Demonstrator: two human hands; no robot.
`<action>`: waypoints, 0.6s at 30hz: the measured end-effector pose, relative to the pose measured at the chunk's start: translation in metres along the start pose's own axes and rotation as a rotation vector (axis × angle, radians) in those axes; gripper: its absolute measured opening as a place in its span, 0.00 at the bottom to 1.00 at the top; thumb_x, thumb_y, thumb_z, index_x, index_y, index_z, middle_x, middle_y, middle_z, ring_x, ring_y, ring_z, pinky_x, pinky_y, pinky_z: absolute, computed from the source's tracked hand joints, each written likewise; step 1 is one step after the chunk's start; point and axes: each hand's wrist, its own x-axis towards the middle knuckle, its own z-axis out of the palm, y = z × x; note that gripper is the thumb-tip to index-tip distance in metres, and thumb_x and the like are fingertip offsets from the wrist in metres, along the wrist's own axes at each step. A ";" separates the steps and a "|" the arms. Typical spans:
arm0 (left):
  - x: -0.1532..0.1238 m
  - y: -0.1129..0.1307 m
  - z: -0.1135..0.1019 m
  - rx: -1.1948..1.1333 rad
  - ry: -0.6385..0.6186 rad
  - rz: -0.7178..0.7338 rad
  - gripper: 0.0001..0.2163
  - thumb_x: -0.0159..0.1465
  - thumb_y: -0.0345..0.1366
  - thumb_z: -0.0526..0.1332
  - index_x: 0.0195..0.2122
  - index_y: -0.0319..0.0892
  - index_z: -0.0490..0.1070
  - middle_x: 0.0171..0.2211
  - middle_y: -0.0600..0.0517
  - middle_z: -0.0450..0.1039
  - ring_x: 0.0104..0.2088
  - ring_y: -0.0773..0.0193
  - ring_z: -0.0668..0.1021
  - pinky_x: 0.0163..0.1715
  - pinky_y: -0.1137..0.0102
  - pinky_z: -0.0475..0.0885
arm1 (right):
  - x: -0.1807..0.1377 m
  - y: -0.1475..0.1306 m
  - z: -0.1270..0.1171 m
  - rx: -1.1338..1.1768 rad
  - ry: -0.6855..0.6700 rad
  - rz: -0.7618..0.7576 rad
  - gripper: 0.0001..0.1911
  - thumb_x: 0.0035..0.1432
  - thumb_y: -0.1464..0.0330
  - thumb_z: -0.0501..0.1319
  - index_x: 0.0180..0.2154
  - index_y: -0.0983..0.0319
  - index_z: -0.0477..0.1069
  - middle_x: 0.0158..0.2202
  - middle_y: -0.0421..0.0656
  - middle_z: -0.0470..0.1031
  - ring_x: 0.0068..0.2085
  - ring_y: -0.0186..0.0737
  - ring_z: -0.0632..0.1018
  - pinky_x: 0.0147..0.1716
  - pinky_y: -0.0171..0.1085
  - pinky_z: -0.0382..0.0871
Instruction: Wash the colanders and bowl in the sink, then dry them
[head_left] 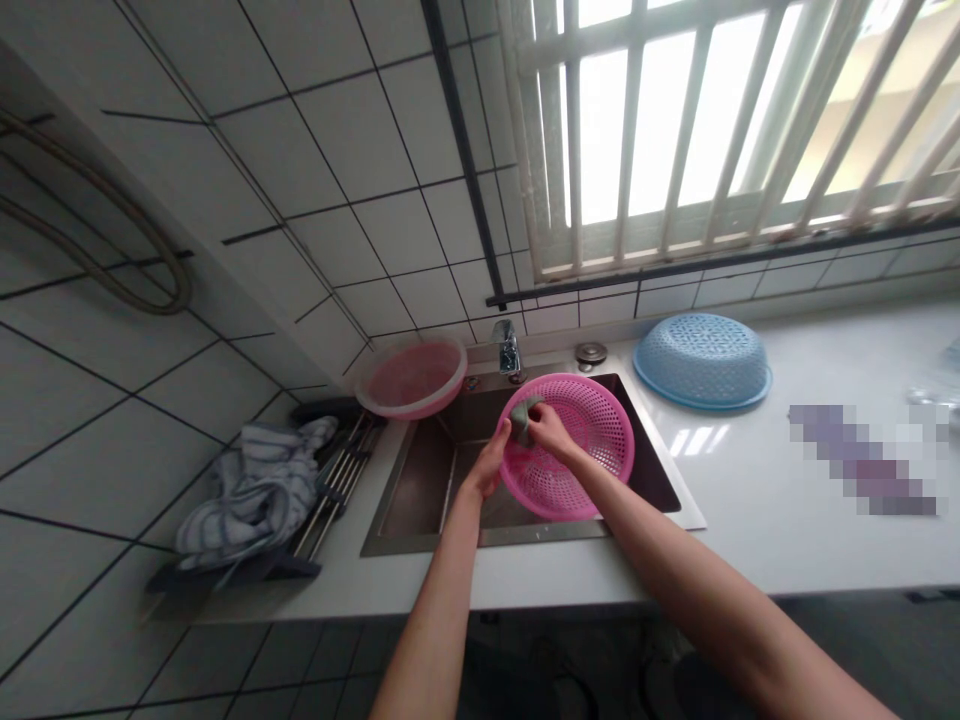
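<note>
A pink plastic colander (581, 440) is held tilted over the metal sink (420, 480), its perforated inside facing me. My left hand (491, 462) grips the colander by its left rim, thumb on the inside edge. In my right hand (551, 430) is a bunched grey-green cloth (523, 418), pressed against the inner left wall of the colander near the rim. Most of the right fingertips are hidden behind the cloth and the hand itself.
Behind the sink stands a chrome faucet (506, 348), beside a metal drain strainer (591, 353). A pink basin (416, 378) rests at the back left corner. An upturned blue basket (701, 362) lies on the white counter (742, 510). Striped towels (251, 490) cover a rack at left.
</note>
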 end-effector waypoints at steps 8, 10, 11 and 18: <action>-0.001 0.001 -0.002 0.046 -0.012 -0.020 0.37 0.62 0.71 0.64 0.55 0.41 0.83 0.54 0.38 0.84 0.65 0.40 0.78 0.69 0.50 0.68 | -0.009 0.005 -0.004 -0.058 -0.374 0.032 0.08 0.53 0.65 0.64 0.34 0.62 0.75 0.33 0.42 0.77 0.32 0.37 0.73 0.32 0.35 0.69; 0.000 0.003 -0.006 0.066 0.052 0.001 0.36 0.62 0.70 0.65 0.52 0.41 0.84 0.51 0.39 0.85 0.63 0.40 0.79 0.67 0.51 0.70 | -0.014 0.011 0.001 -0.132 -0.586 0.069 0.06 0.51 0.66 0.65 0.30 0.62 0.74 0.28 0.40 0.74 0.28 0.35 0.71 0.29 0.33 0.66; 0.000 0.003 -0.007 0.076 0.074 0.021 0.34 0.62 0.69 0.65 0.51 0.42 0.84 0.51 0.40 0.86 0.63 0.40 0.79 0.67 0.51 0.70 | -0.015 0.012 0.003 -0.147 -0.610 0.071 0.06 0.51 0.66 0.65 0.29 0.62 0.73 0.27 0.39 0.73 0.27 0.34 0.70 0.27 0.33 0.64; -0.003 0.003 0.011 0.035 -0.070 0.045 0.34 0.65 0.67 0.65 0.55 0.40 0.83 0.58 0.40 0.82 0.70 0.40 0.72 0.73 0.51 0.61 | 0.000 -0.012 -0.009 0.002 0.126 -0.024 0.09 0.56 0.61 0.63 0.35 0.60 0.74 0.35 0.46 0.78 0.33 0.41 0.74 0.32 0.37 0.71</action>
